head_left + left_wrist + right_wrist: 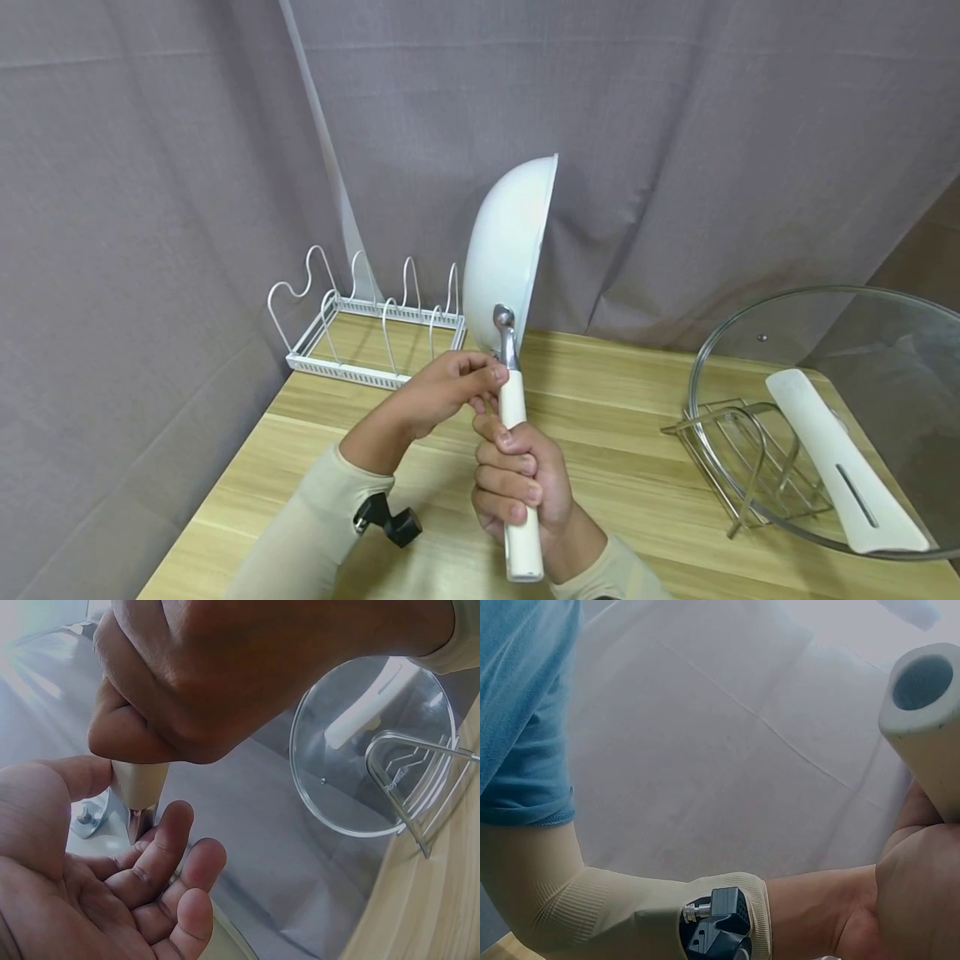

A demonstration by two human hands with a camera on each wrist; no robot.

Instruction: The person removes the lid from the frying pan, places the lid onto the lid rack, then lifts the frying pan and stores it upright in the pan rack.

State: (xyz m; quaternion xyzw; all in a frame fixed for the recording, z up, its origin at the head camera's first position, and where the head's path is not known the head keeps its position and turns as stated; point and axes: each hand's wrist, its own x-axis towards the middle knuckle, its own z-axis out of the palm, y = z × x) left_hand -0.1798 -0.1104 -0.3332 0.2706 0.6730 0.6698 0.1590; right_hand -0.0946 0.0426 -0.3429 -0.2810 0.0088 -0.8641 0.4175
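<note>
A white wok [504, 242] is held up on its side, its rounded outside facing left and its long cream handle [513, 400] pointing down toward me. My right hand [521, 479] grips the lower half of that handle with fingers wrapped around it. Higher up, my left hand [457, 383] pinches the handle near its metal neck [507, 337]. In the left wrist view, the left thumb touches the handle while the curled fingers [161, 859] lie by the neck. The right wrist view catches the handle's hollow end [922, 682] beyond the right palm.
A white wire rack [348, 377] with upright loops stands at the table's back left, beside the wok. On the right, a large glass lid [701, 367] with a long white grip [840, 458] leans in a metal wire stand [738, 517]. Grey curtains [637, 167] hang behind the wooden table [600, 408].
</note>
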